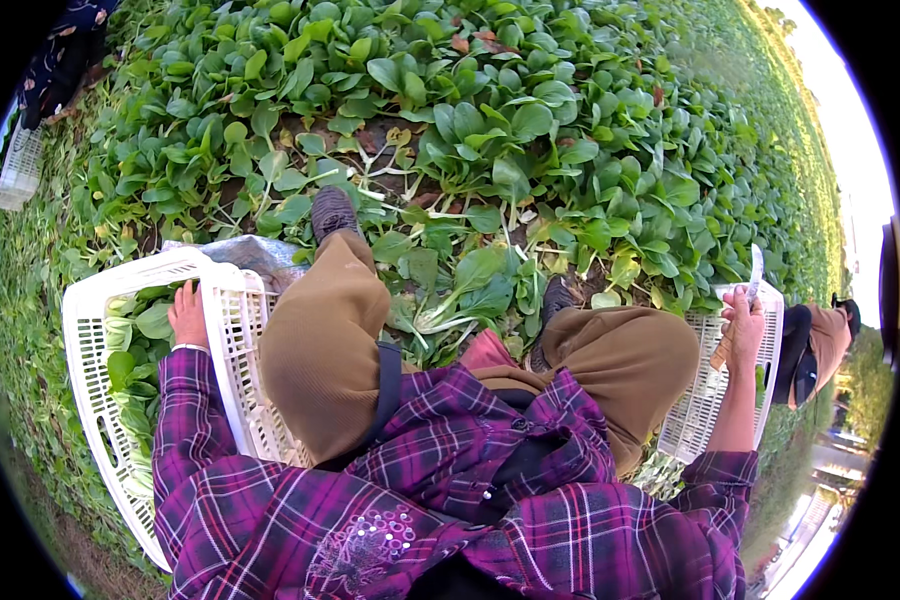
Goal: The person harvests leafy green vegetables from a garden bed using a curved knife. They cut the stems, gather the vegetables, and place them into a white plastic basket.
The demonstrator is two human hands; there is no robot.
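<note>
My left hand (pixel 189 315) reaches into a white plastic crate (pixel 82 300) on my left, its fingers at the crate's inner wall beside leafy greens (pixel 131 367); whether it grips anything cannot be told. Raised on the right, my right hand (pixel 742 326) is closed around the wooden handle of a curved knife (pixel 755 270), blade pointing up. Behind that hand stands a second white crate (pixel 694 405). Between my feet lies a cut leafy green plant (pixel 457 300) with pale stalks, among loose leaves and stems on the soil.
Dense rows of leafy greens (pixel 450 67) grow ahead. A crumpled plastic sack (pixel 251 251) lies by the left crate. One person (pixel 825 337) bends at the far right; another person's dark patterned clothing (pixel 60 60) shows at the upper left, near a white crate (pixel 19 169).
</note>
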